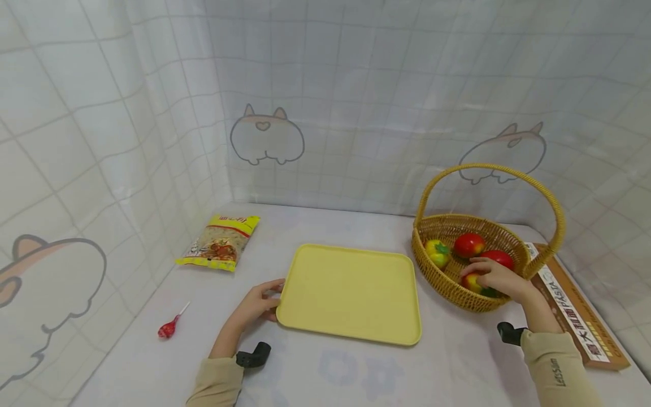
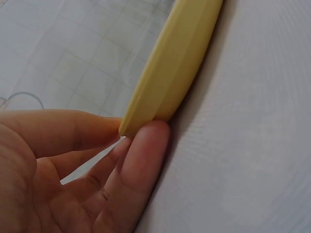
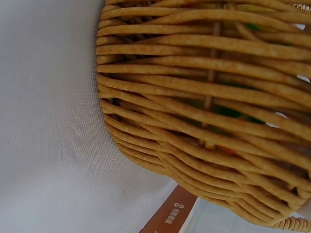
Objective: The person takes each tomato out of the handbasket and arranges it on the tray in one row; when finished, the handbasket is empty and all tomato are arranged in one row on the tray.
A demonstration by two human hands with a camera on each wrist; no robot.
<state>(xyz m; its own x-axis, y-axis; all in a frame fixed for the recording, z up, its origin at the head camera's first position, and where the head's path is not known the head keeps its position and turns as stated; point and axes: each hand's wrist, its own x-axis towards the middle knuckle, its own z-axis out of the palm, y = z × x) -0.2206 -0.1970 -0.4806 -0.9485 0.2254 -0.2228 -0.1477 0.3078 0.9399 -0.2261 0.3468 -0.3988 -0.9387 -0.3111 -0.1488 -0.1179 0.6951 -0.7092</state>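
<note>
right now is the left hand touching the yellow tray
Touching: the left wrist view shows the left hand with fingertips against the edge of the yellow tray.

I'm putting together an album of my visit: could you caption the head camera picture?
Left hand touching a yellow tray, right hand on a red-and-yellow fruit inside a wicker basket.
</note>
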